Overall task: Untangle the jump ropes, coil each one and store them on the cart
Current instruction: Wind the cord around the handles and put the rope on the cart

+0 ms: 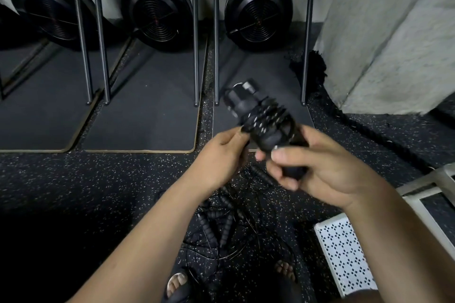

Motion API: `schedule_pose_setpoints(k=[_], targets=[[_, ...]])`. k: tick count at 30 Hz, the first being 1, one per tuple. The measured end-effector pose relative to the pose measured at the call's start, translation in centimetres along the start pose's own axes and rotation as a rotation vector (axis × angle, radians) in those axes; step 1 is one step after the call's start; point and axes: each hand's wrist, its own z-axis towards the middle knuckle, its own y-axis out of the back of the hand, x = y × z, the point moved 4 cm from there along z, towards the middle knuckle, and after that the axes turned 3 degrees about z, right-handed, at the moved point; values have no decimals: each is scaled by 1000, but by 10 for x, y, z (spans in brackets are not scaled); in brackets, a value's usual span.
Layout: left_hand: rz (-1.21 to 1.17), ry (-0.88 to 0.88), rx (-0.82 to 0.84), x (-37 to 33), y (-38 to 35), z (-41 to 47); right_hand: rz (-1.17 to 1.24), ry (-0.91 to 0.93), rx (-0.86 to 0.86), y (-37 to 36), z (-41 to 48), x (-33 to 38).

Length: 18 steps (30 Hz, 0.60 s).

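Firmly, the right hand (320, 167) gripped the lower end of a pair of black jump rope handles (240, 101), its fingers curled round them. The left hand (221, 155) pinched the thin cord (267, 115) wound in coils about their middle. The bundle tilted up and away from both hands. Directly below the hands, a tangle of ropes (226, 224) lay on the speckled floor (98, 179). Just right of the right forearm stood the white perforated cart (344, 253).
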Motion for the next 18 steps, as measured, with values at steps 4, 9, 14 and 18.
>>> schedule_pose_setpoints(k=[4,9,14,18], targets=[[180,-29,26,1,-6,2,-13,51,-398,22,7,-4],[315,-59,20,1,-3,0,-392,-106,-621,45,6,-21],[402,-107,-1,-5,3,-1,-720,-246,-556,44,10,-33],[438,-142,-31,-7,8,-1,-888,-464,-300,31,9,-45]])
